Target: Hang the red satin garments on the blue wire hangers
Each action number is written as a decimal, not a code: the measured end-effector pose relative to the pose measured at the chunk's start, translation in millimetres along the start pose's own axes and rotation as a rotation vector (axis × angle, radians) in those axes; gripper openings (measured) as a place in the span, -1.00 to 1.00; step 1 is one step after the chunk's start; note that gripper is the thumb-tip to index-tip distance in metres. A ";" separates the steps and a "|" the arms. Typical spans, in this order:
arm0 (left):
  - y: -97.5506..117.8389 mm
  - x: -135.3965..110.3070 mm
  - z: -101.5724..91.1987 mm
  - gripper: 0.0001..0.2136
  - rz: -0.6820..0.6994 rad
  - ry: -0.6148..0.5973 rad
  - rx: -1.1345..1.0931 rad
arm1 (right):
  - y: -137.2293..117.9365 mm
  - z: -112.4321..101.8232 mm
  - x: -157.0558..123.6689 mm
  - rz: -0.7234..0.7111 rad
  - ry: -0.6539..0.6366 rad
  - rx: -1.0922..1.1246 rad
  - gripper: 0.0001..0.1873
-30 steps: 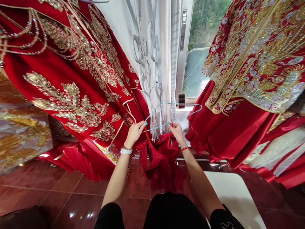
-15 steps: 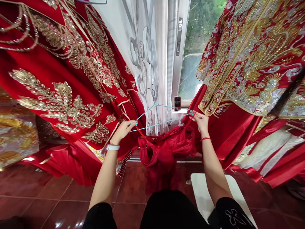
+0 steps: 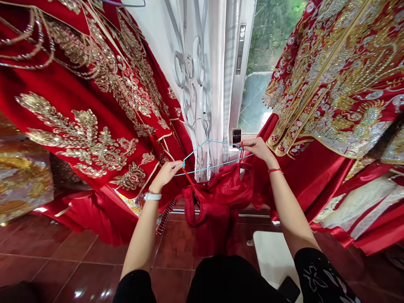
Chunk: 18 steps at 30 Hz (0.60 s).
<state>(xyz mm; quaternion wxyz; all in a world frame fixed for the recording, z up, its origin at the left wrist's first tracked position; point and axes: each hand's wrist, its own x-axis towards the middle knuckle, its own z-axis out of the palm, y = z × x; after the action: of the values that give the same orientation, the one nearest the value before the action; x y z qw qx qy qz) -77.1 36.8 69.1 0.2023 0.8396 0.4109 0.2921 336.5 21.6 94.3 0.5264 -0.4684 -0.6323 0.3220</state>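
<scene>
A light-blue wire hanger (image 3: 217,166) stretches between my two hands, its hook pointing away from me. My left hand (image 3: 168,172) pinches the hanger's left shoulder, where one thin red strap of a dress runs down. On the upper right arm of the hanger, my right hand (image 3: 255,148) is closed, with the other red strap looped over the wire at the fingertips. Below the hanger hangs the red dress (image 3: 221,189), its bodice bunched and its skirt falling toward the floor. Whether the right strap sits in the hanger's notch, I cannot tell.
Red gowns with gold beading (image 3: 85,134) hang on the left; a heavily embroidered red jacket (image 3: 328,88) hangs on the right. Ahead stand a white scrollwork rack (image 3: 192,80), a window (image 3: 261,63) and a small timer (image 3: 236,136). A white stool (image 3: 271,256) with a black phone (image 3: 288,289) is below right.
My right hand has slid inward along the hanger, drawing the right strap toward the middle. The dress's right side has moved left with it. My left hand has barely moved.
</scene>
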 end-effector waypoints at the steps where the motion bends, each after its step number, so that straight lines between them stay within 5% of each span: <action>1: -1.3 0.0 1.5 -0.51 -0.005 0.008 -0.002 | -0.8 3.2 1.1 0.005 -0.006 -0.016 -0.73; 7: -9.3 -2.8 8.3 -0.51 -0.038 0.082 0.052 | 2.7 9.7 -6.6 -0.143 -0.006 -0.276 -0.80; 12: -6.4 -4.6 17.5 -0.57 -0.060 0.160 0.111 | -1.9 35.4 -29.5 -0.267 0.069 -0.593 -0.45; 18: 13.1 -38.8 58.0 -0.57 -0.264 0.692 0.183 | 9.6 69.0 -55.5 -0.312 0.245 -0.690 -0.42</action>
<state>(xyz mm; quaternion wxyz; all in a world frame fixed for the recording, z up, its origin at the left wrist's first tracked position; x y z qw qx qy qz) -50.7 -8.0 20.8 0.0115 0.6456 0.5841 0.4918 272.6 -20.8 49.1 0.4523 -0.5511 -0.6993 -0.0516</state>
